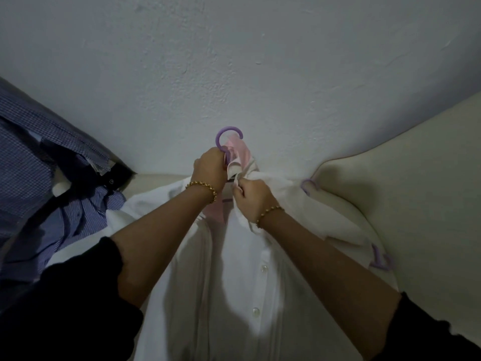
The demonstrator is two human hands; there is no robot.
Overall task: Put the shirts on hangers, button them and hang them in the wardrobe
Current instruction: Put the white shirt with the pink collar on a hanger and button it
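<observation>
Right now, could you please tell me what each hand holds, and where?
Left hand grips the hanger just below its hook; right hand pinches the shirt near its collar.

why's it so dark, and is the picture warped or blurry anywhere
Head view: dim, bluish light; the white shirt is the brightest patch, arm shadows across it; wide-angle lens bends the edge of the cream surface at right; left hand gripping the purple hanger and right hand look sharp; dark sleeves lose detail.
</observation>
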